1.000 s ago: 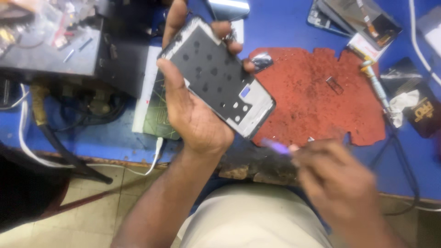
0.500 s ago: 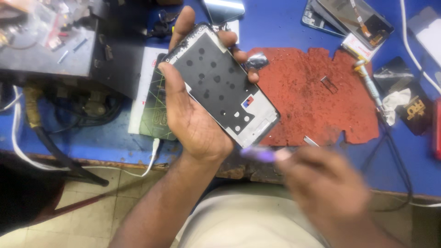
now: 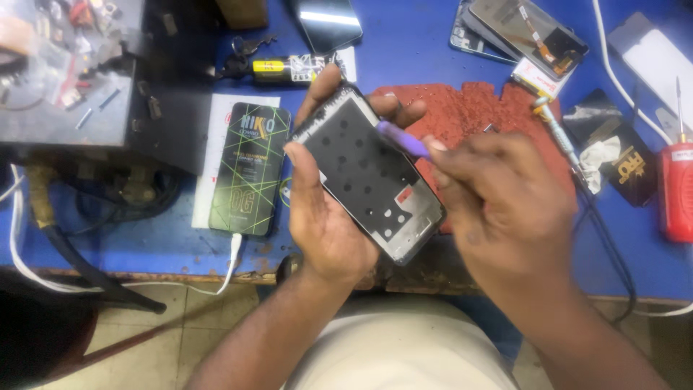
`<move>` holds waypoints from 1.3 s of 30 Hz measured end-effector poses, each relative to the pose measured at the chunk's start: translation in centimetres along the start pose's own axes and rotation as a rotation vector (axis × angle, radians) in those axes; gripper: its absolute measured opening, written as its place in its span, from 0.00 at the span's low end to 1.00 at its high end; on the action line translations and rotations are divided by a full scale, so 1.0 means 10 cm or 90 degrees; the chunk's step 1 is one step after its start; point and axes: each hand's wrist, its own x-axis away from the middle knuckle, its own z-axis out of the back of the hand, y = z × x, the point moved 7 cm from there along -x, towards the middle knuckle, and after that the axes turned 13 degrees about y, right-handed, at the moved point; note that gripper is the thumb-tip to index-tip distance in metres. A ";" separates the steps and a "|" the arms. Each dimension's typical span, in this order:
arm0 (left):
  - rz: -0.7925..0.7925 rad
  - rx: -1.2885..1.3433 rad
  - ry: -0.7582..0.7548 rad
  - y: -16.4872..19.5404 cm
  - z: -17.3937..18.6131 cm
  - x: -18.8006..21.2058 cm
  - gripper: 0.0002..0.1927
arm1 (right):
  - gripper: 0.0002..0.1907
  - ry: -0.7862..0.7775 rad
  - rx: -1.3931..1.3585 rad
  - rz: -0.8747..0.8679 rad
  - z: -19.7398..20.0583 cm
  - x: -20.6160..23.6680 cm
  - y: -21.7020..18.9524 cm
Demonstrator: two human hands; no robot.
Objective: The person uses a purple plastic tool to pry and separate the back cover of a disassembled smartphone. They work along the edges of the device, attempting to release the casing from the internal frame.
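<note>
My left hand [image 3: 328, 217] holds a phone frame [image 3: 364, 173], a dark rectangular panel with round holes and a pale rim, tilted over the table's front edge. Fingers wrap its far side and the thumb presses its near left edge. My right hand [image 3: 498, 202] grips a thin purple tool [image 3: 404, 141], whose tip rests on the upper right part of the frame. Behind both hands lies a worn red mat [image 3: 469, 108] on the blue table [image 3: 404, 50].
A dark flat package with green lines [image 3: 249, 170] lies left of the frame. A grey metal box [image 3: 65, 79] with small parts sits at far left. Phone screens [image 3: 523, 32], a red screwdriver [image 3: 677, 184], a yellow tube [image 3: 289, 68] and white cables [image 3: 628, 65] lie around.
My right hand rose from below the table edge and brought the purple tool onto the frame. The left hand kept its hold, and the view shifted slightly.
</note>
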 end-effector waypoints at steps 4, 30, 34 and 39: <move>-0.008 -0.004 -0.017 0.06 0.01 -0.01 0.30 | 0.10 -0.033 -0.004 -0.017 -0.13 0.06 0.03; 0.081 -0.110 0.065 -0.09 -0.08 0.05 0.29 | 0.11 0.014 -0.060 -0.032 -0.11 -0.06 0.01; 0.029 -0.139 0.080 0.12 0.05 -0.11 0.30 | 0.10 -0.109 0.030 -0.067 -0.07 0.09 0.06; 0.072 -0.096 0.046 0.07 0.04 -0.11 0.32 | 0.11 -0.063 0.092 -0.085 0.27 0.14 0.26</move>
